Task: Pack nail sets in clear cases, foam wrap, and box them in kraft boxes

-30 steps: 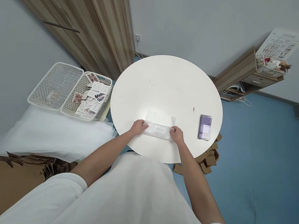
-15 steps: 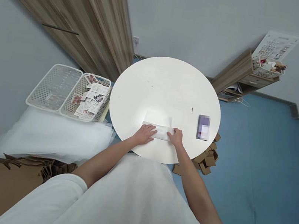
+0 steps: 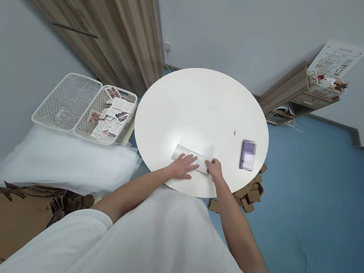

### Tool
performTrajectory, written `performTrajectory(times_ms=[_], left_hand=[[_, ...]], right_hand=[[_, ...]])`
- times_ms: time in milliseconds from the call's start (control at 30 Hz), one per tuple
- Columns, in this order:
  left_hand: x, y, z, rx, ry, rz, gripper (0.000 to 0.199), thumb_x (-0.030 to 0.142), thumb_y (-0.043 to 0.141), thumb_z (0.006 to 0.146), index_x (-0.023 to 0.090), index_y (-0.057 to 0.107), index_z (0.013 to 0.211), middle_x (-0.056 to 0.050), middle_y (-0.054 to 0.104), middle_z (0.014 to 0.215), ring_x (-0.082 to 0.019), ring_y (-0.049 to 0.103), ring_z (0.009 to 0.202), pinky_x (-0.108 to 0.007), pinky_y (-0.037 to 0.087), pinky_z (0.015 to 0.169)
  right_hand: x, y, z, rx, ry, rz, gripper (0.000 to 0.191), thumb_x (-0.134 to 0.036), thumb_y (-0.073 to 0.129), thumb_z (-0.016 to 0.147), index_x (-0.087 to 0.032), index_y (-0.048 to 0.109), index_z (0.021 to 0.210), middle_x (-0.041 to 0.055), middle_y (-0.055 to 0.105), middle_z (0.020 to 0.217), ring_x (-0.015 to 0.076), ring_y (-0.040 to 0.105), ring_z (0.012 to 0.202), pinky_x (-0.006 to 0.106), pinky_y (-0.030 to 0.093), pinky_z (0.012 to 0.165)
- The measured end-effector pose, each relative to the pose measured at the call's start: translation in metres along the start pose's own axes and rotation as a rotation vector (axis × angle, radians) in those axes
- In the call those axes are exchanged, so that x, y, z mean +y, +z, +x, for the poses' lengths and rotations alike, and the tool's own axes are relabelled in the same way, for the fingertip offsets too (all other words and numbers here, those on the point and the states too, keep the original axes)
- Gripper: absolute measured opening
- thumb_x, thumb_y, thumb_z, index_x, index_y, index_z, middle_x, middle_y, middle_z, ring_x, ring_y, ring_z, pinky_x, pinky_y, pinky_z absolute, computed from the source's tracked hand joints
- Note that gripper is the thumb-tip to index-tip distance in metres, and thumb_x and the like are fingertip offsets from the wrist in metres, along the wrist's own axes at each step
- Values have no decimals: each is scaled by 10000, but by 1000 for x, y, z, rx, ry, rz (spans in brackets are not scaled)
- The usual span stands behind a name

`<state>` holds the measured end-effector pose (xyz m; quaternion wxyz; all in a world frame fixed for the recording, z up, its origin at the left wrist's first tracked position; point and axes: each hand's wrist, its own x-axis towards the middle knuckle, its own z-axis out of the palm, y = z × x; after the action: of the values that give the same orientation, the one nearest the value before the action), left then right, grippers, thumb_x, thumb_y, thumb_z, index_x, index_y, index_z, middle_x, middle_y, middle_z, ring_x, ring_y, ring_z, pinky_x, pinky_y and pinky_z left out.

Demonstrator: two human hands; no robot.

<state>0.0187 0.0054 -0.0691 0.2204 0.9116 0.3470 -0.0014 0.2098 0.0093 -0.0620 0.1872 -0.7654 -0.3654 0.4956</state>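
Observation:
A long, flat white bundle, apparently a folded foam sheet (image 3: 181,151), lies near the front edge of the round white table (image 3: 207,104). My left hand (image 3: 183,166) rests flat across its middle with the fingers spread, hiding part of it. At the bundle's right end, my right hand (image 3: 213,167) pinches the sheet between thumb and fingers. Whatever is inside the bundle, if anything, is hidden. To the right on the table lies a purple and white item (image 3: 247,155), blurred out.
Left of the table stand a white basket of printed cards (image 3: 111,117) and a basket of clear packets (image 3: 66,101). Below them lie white sheets (image 3: 69,160) and flat brown cardboard (image 3: 2,219). Small cardboard boxes (image 3: 250,192) sit on the floor at right.
The white sheet is now folded into a narrower bundle and tilted, its right end lower. My left hand has moved right onto its middle; my right hand has closed on its end.

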Motion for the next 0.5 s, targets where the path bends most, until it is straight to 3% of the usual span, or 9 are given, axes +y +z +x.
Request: performTrajectory(times_ms=[200, 300, 367, 500], left_hand=[[-1, 0, -7, 68, -56, -48, 608, 384, 432, 813, 179, 255, 1357, -135, 320, 1395, -262, 279, 1278, -400, 230, 985], [-2, -5, -12, 90, -15, -16, 648, 372, 446, 806, 173, 207, 1374, -144, 283, 1411, -261, 304, 1258, -392, 238, 978], [-1, -9, -14, 87, 35, 24, 626, 369, 470, 795, 210, 250, 1359, -125, 284, 1413, -272, 318, 1242, -402, 236, 973], [-1, -11, -15, 66, 74, 93, 493, 354, 475, 795, 226, 401, 1266, -103, 363, 1371, -283, 325, 1226, -418, 229, 962]], right_hand=[[-20, 12, -10, -128, -27, 209, 135, -326, 484, 797, -192, 479, 819, 34, 590, 736, 113, 593, 606, 238, 506, 576], [-22, 17, -12, -234, -5, 411, 105, -276, 514, 789, -175, 502, 815, 36, 596, 751, 104, 600, 623, 242, 525, 629], [-21, 21, -11, -258, 7, 462, 83, -223, 512, 781, -167, 509, 842, 32, 594, 735, 104, 599, 625, 245, 527, 637], [-18, 24, -7, -205, -57, 306, 180, -144, 472, 769, -150, 510, 944, 37, 600, 750, 116, 599, 649, 272, 521, 662]])
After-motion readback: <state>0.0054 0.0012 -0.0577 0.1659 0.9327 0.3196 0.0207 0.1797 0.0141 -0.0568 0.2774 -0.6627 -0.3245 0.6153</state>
